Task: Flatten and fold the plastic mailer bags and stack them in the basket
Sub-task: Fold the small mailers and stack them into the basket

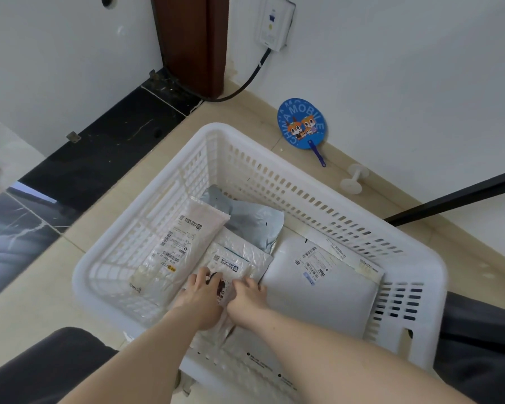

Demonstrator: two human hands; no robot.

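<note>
Our left hand (pixel 200 290) and right hand (pixel 247 291) sit side by side inside the white slotted plastic basket (pixel 414 258), fingers curled down onto the small white bubble-wrap mailer with a printed label (pixel 231 265); whether they pinch its near edge or only press it flat we cannot tell, since the fingertips are hidden against the plastic. The mailer lies near the middle of the basket floor, towards its near wall. We judge this to be the stacking step: the bag is being set down and smoothed among the others. Next we would need to press the air out, square it with its neighbours, then let go and reach for another bag. Around it, a long clear bubble mailer with barcode labels (pixel 177 246) leans along the left wall, a crumpled pale blue-grey plastic mailer (pixel 251 221) sits towards the far corner, and a large flat white mailer with a shipping label (pixel 321 290) fills the right side. More bubble plastic drapes over the basket's near rim.
</note>
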